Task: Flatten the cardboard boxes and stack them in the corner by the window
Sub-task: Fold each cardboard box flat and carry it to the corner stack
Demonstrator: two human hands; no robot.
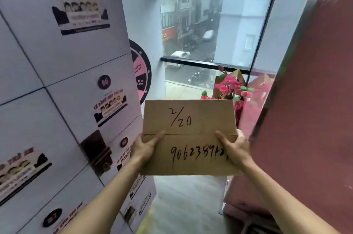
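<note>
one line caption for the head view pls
Both hands, left and right, carry a flattened cardboard box toward the window.

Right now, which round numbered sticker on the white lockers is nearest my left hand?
The dark round sticker just above the left hand; the sticker marked 50 sits higher.

Cardboard box [189,138] held mid-scene between left hand [145,147] and right hand [235,147]. Stacked white boxes [63,84] at left, panel [305,109] at right, flowers [231,86] just behind, window [214,29] far.
</note>
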